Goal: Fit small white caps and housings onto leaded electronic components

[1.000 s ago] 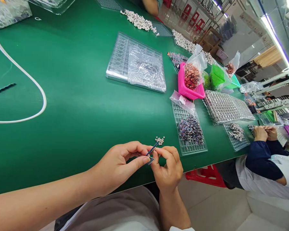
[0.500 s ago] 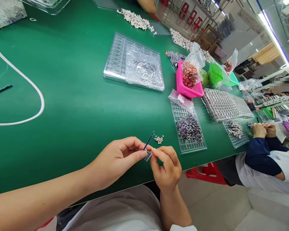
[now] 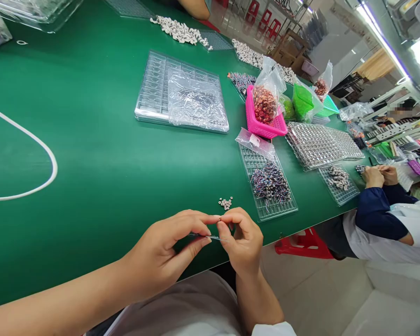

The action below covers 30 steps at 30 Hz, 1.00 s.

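My left hand (image 3: 171, 240) pinches a thin flat dark strip (image 3: 214, 238) between thumb and fingers, close to the table's front edge. The strip shows nearly edge-on, and much of it lies behind the fingers. Beside it, my right hand (image 3: 243, 240) has thumb and forefinger closed on a tiny part (image 3: 219, 220), too small to name. The left forefinger's tip touches this pinch. Just beyond the hands lies a little heap of small pale ring-like pieces (image 3: 226, 203). A clear tray (image 3: 262, 213) to the right carries a pile of tiny components with wire leads (image 3: 271, 184).
Stacked clear trays (image 3: 150, 93) with a plastic bag on top lie ahead. A pink basket (image 3: 262, 128) holds a bag of copper-coloured parts. A white cord (image 3: 51, 161) curves at left. A co-worker's hands (image 3: 380, 176) are at work on the right.
The strip has turned from a face-on view, with a blue end standing up, to nearly edge-on. My hands remain together; the whole view has shifted slightly.
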Available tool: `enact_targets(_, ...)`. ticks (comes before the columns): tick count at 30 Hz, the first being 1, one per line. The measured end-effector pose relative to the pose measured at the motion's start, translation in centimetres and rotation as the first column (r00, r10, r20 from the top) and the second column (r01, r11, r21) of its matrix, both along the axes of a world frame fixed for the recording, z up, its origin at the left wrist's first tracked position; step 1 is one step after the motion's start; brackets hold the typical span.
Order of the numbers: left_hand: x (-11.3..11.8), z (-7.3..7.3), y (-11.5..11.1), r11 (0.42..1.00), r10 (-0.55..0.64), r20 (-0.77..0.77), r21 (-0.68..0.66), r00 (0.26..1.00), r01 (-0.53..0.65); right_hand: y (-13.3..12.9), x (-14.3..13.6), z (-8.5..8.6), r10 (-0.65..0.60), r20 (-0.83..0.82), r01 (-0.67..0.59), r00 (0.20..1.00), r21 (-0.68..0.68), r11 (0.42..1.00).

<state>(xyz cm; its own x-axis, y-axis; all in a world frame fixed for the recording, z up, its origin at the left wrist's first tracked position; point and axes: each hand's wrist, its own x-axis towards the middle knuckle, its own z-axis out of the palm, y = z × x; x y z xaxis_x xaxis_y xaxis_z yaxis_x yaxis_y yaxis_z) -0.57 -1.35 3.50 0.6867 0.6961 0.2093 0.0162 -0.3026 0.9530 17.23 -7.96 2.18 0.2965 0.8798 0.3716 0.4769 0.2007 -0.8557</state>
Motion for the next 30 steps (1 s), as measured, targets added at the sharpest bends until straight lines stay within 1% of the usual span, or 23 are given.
enact_targets(4, 0.0, -0.2, -0.1, 0.993, -0.024, 0.003, 0.115, 1.000, 0.023, -0.1, 0.3, 0.0, 0.018, -0.105, -0.023, 0.994, -0.054, 0.998)
enact_targets(7, 0.1, -0.2, -0.2, 0.987, -0.039, -0.008, 0.159, 0.999, 0.040, -0.2, 0.4, -0.1, 0.026, -0.152, -0.036, 0.988, -0.061, 0.998)
enact_targets(9, 0.1, -0.1, -0.3, 0.986, -0.039, -0.012, 0.162, 0.999, 0.040, -0.2, 0.4, -0.2, 0.013, -0.137, -0.019, 0.990, -0.038, 0.999)
enact_targets(12, 0.2, 0.0, -0.4, 0.992, -0.035, -0.006, 0.125, 0.999, 0.035, -0.3, 0.1, -0.3, -0.037, -0.036, 0.037, 0.999, 0.017, 0.999)
enact_targets(14, 0.2, 0.1, -0.4, 0.997, -0.031, 0.003, 0.076, 1.000, 0.031, -0.3, -0.1, -0.3, -0.079, 0.074, 0.074, 0.994, 0.070, 0.995)
enact_targets(17, 0.1, 0.1, -0.4, 0.999, -0.027, 0.011, -0.031, 1.000, 0.028, -0.2, -0.5, -0.2, -0.147, 0.236, 0.111, 0.961, 0.161, 0.981)
enact_targets(20, 0.1, 0.4, -0.3, 0.982, -0.030, -0.011, -0.186, 0.999, 0.027, 0.0, -0.6, -0.2, -0.180, 0.313, 0.117, 0.932, 0.211, 0.970)
enact_targets(22, 0.3, 0.7, -0.1, 0.945, -0.026, -0.018, -0.325, 1.000, 0.018, 0.0, -0.6, -0.2, -0.175, 0.327, 0.105, 0.929, 0.222, 0.969)
enact_targets(23, 0.4, 0.8, 0.1, 0.915, -0.019, -0.011, -0.404, 1.000, 0.013, -0.1, -0.6, -0.2, -0.170, 0.327, 0.098, 0.930, 0.224, 0.970)
enact_targets(26, 0.9, 1.1, 0.6, 0.792, 0.029, 0.024, -0.611, 0.999, -0.008, -0.2, -0.5, -0.2, -0.128, 0.280, 0.077, 0.951, 0.186, 0.980)
enact_targets(27, 1.0, 1.2, 0.8, 0.760, 0.052, 0.030, -0.650, 0.998, -0.020, -0.3, -0.4, -0.2, -0.104, 0.243, 0.067, 0.964, 0.154, 0.986)
enact_targets(28, 1.0, 1.2, 1.0, 0.741, 0.076, 0.026, -0.670, 0.997, -0.039, -0.4, -0.4, -0.2, -0.075, 0.199, 0.052, 0.977, 0.119, 0.992)
enact_targets(30, 1.1, 1.2, 1.2, 0.740, 0.101, -0.005, -0.668, 0.995, -0.078, -0.4, -0.2, -0.2, -0.021, 0.115, 0.014, 0.993, 0.062, 0.998)
